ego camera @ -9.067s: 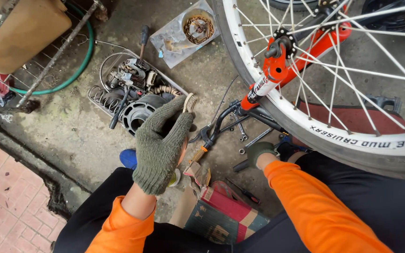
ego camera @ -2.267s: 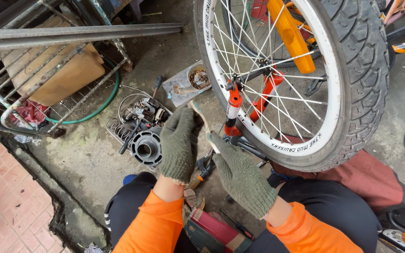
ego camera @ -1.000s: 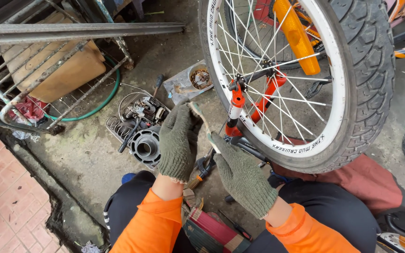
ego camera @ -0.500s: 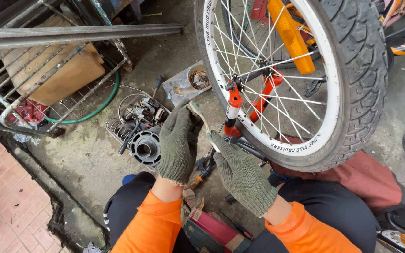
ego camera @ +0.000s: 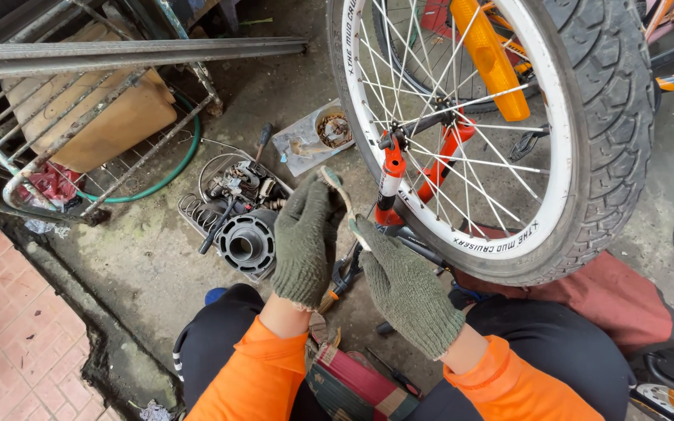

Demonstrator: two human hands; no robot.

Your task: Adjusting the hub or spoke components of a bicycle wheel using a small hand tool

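Green knit gloves on both hands. Left hand [ego camera: 303, 238] curled, fingers pressed around light strip [ego camera: 335, 187] rising above it. Right hand [ego camera: 403, 284] just beside, fingers together, tips pinching lower end of same strip. Bicycle wheel [ego camera: 555, 156] above right hand. Left of left hand: flat metal tray [ego camera: 232, 226] with springs, dark round part, small hardware. Farther up: small tray [ego camera: 306, 144] with rusty round tin.

My view is evenly daylit with soft shadows, sharp overall; wide-angle bending toward 3 and 9 o'clock.
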